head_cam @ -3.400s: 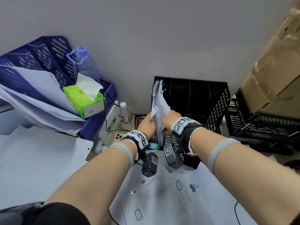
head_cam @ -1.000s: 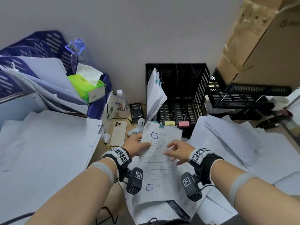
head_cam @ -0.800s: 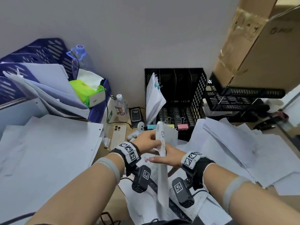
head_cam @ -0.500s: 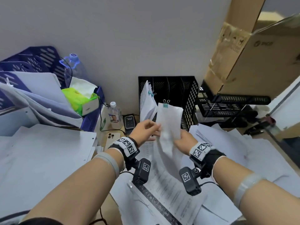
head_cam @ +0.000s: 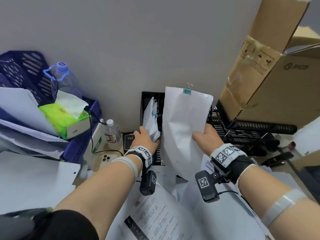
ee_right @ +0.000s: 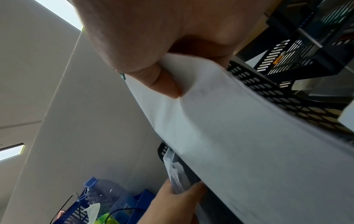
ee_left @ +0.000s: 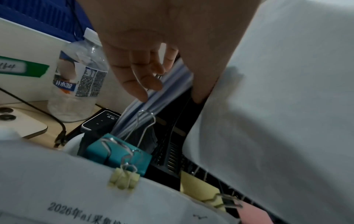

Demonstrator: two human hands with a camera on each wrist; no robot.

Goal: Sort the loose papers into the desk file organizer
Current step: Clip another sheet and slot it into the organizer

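The black mesh file organizer (head_cam: 147, 101) stands against the wall. White papers with clips (head_cam: 151, 118) lean in its leftmost slot. My left hand (head_cam: 145, 139) reaches to them, and they pass between its fingers (ee_left: 141, 84) and thumb. In my right hand (head_cam: 206, 135) a white paper bundle (head_cam: 183, 122) stands upright just in front of the organizer, a teal binder clip (head_cam: 187, 91) on its top edge. The thumb (ee_right: 162, 81) pinches the bundle's right edge against the fingers. This bundle hides the organizer's middle slots.
Loose sheets (head_cam: 34, 179) cover the desk left, front and right. Blue trays (head_cam: 26, 70), a water jug (head_cam: 64, 78) and a tissue box (head_cam: 64, 116) stand at left. A small bottle (head_cam: 112, 134) and phone (head_cam: 107, 159) lie beside the organizer. At right are a cardboard box (head_cam: 277, 75) and a black rack (head_cam: 242, 132).
The bundle came up off the desk and now stands higher, closer to the organizer. My left hand let go of it and moved to the filed papers; my right hand carries it alone.
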